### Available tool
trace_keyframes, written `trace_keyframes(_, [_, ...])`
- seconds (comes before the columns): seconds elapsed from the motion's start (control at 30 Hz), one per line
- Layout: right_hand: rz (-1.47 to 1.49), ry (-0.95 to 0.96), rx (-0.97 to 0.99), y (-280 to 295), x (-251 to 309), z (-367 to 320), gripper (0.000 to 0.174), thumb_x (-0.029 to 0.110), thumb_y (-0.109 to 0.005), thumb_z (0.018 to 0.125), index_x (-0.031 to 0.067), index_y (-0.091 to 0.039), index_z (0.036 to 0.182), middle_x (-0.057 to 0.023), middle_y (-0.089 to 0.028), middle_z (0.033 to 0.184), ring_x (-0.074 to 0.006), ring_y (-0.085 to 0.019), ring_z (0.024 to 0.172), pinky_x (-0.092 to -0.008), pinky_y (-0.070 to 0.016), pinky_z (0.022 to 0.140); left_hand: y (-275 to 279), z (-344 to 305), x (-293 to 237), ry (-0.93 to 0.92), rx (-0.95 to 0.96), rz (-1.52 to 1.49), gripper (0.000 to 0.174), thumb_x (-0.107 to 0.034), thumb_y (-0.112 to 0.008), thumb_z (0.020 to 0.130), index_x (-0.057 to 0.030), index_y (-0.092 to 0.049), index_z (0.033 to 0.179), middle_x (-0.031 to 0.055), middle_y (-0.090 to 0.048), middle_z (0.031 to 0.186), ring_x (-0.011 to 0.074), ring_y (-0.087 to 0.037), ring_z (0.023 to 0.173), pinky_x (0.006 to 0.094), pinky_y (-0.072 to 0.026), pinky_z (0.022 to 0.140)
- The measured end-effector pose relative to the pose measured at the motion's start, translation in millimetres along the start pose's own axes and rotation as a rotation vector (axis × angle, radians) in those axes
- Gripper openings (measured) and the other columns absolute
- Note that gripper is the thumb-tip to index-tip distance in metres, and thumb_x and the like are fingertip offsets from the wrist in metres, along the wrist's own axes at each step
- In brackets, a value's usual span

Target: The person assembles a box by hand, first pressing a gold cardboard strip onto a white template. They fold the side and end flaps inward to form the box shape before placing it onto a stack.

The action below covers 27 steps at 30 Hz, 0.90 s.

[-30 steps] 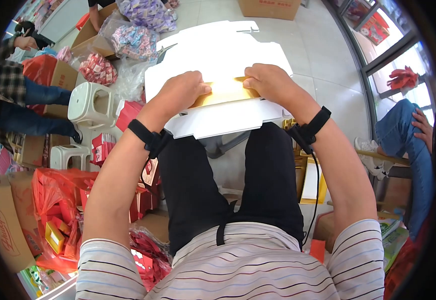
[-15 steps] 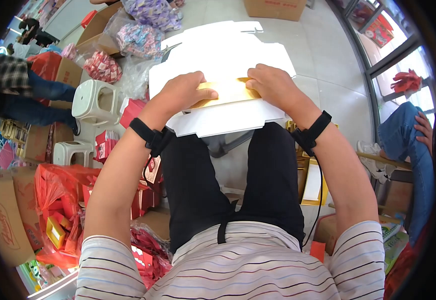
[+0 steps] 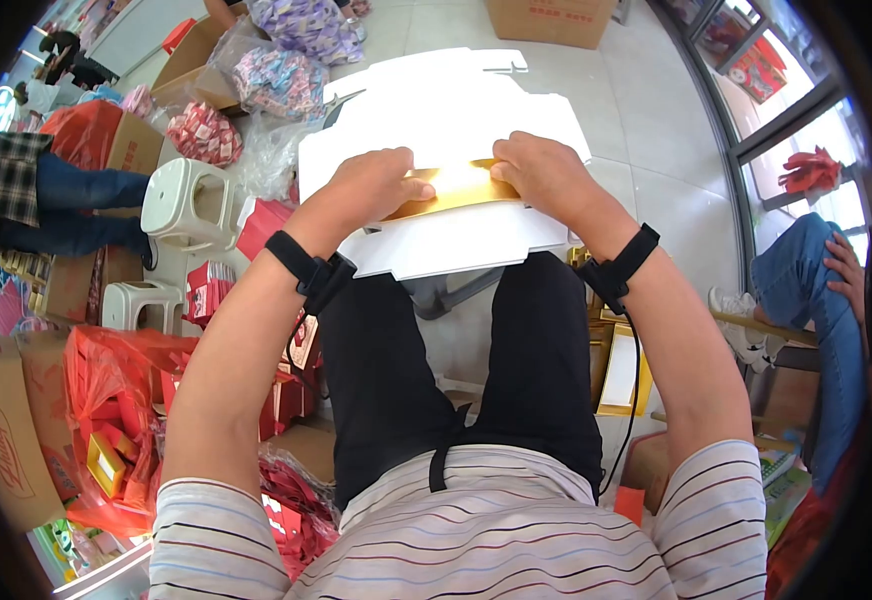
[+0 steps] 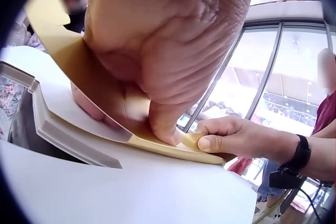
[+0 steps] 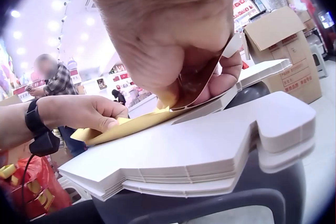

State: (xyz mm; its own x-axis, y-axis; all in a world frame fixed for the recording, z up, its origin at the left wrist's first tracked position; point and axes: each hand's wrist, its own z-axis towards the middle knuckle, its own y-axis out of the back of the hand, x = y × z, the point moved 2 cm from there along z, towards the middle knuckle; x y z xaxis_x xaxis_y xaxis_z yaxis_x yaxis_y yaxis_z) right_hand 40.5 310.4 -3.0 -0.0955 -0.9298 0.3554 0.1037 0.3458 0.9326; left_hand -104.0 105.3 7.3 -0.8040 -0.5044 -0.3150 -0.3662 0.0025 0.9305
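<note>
Your left hand (image 3: 366,188) is pinching the left end of the gold card (image 3: 456,190), and your right hand (image 3: 546,172) is clamping its right end, so the card is bowing between them over a stack of white sheets (image 3: 436,110). The sheets are spreading beyond and below both hands, and dark grey plastic (image 5: 286,182) is showing beneath them. Your thighs in black trousers (image 3: 396,370) are flanking the gap on the near side. Outward from your left hand, a larger white stool (image 3: 188,205) and a smaller white stool (image 3: 143,305) are standing on the floor, with red packets (image 3: 209,292) lying beside the smaller one. Past your right hand, a seated person's leg in jeans (image 3: 806,280) is resting near the glass. Beyond your left hand, an open carton (image 3: 191,75) is standing among clear bags; one is holding pink and blue pieces (image 3: 281,85), another red and white ones (image 3: 204,133). Nearer you on the left, a translucent red bag (image 3: 121,380) is holding red items and a gold frame (image 3: 106,465). Straight beyond your right hand, a brown carton (image 3: 551,20) is sitting; its contents are not showing.
</note>
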Motion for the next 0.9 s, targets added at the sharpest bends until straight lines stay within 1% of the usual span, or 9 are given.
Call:
trace_keyframes(0.13, [-0.021, 0.018, 0.036, 2.5, 2.4, -1.0, 0.018, 0.022, -0.064, 0.101, 0.0067, -0.073, 0.105, -0.0135, -0.071, 0.103, -0.0324, -0.071, 0.098, -0.0445, -0.0561, 0.085, -4.0, 3.8, 3.7, -0.081, 0.018, 0.038, 0.049, -0.047, -0.071, 0.097, 0.0015, -0.068, 0.100, 0.0223, -0.072, 0.094, 0.0397, -0.069, 0.089, 0.0485, -0.0520, 0.080])
trace_keyframes(0.23, [-0.040, 0.003, 0.053, 2.9, 4.2, -3.7, 0.019, 0.023, -0.065, 0.101, 0.0068, -0.072, 0.108, -0.0138, -0.071, 0.104, -0.0325, -0.071, 0.098, -0.0445, -0.0565, 0.084, -5.5, 3.7, 4.4, -0.116, 0.004, 0.031, 0.050, -0.048, -0.070, 0.098, 0.0015, -0.069, 0.100, 0.0222, -0.072, 0.095, 0.0399, -0.070, 0.090, 0.0484, -0.0521, 0.080])
trace_keyframes(0.33, [-0.039, -0.003, 0.037, 2.0, 4.4, -5.9, 0.019, 0.024, -0.065, 0.101, 0.0072, -0.071, 0.110, -0.0140, -0.070, 0.104, -0.0322, -0.071, 0.097, -0.0441, -0.0568, 0.084, -3.0, 4.3, 2.9, -0.099, -0.007, 0.052, 0.046, -0.045, -0.071, 0.097, 0.0009, -0.072, 0.100, 0.0214, -0.075, 0.097, 0.0394, -0.072, 0.094, 0.0491, -0.0546, 0.082])
trace_keyframes(0.43, [-0.060, -0.018, 0.047, 2.9, 6.3, -6.1, 0.019, 0.024, -0.065, 0.102, 0.0073, -0.071, 0.110, -0.0135, -0.069, 0.103, -0.0316, -0.071, 0.096, -0.0439, -0.0568, 0.084, -2.4, 6.0, 0.2, -0.062, 0.002, 0.071, 0.045, -0.044, -0.071, 0.097, 0.0007, -0.072, 0.100, 0.0211, -0.075, 0.097, 0.0391, -0.072, 0.093, 0.0490, -0.0547, 0.081])
trace_keyframes(0.53, [-0.044, -0.019, 0.029, 1.2, 4.8, -6.5, 0.019, 0.024, -0.065, 0.102, 0.0070, -0.070, 0.109, -0.0135, -0.069, 0.102, -0.0314, -0.071, 0.096, -0.0437, -0.0568, 0.084, -4.7, 1.7, -0.4, -0.056, -0.029, 0.052, 0.046, -0.047, -0.069, 0.100, -0.0007, -0.068, 0.098, 0.0196, -0.072, 0.094, 0.0380, -0.071, 0.092, 0.0480, -0.0532, 0.081])
trace_keyframes(0.63, [-0.026, -0.017, -0.003, 0.0, 5.6, -8.3, 0.019, 0.023, -0.064, 0.102, 0.0069, -0.070, 0.108, -0.0134, -0.069, 0.101, -0.0316, -0.071, 0.095, -0.0436, -0.0567, 0.083, -10.5, -1.6, -0.9, -0.042, -0.109, 0.025, 0.046, -0.047, -0.068, 0.101, -0.0013, -0.068, 0.097, 0.0186, -0.072, 0.093, 0.0372, -0.071, 0.090, 0.0477, -0.0535, 0.081])
trace_keyframes(0.8, [-0.055, -0.008, 0.002, -2.3, 3.2, -5.3, 0.018, 0.023, -0.064, 0.101, 0.0071, -0.071, 0.107, -0.0134, -0.069, 0.098, -0.0318, -0.071, 0.093, -0.0434, -0.0569, 0.083, -8.2, -1.1, -5.1, 0.000, -0.071, 0.026, 0.046, -0.047, -0.067, 0.101, -0.0010, -0.067, 0.098, 0.0181, -0.073, 0.094, 0.0365, -0.071, 0.088, 0.0474, -0.0539, 0.080])
trace_keyframes(0.9, [-0.053, 0.005, -0.013, -2.3, 5.2, -5.0, 0.017, 0.022, -0.065, 0.101, 0.0071, -0.071, 0.107, -0.0136, -0.068, 0.098, -0.0321, -0.071, 0.094, -0.0435, -0.0570, 0.082, -10.1, -2.3, -5.1, 0.005, -0.100, 0.047, 0.045, -0.046, -0.067, 0.101, -0.0010, -0.067, 0.099, 0.0180, -0.073, 0.097, 0.0360, -0.071, 0.089, 0.0471, -0.0542, 0.080])
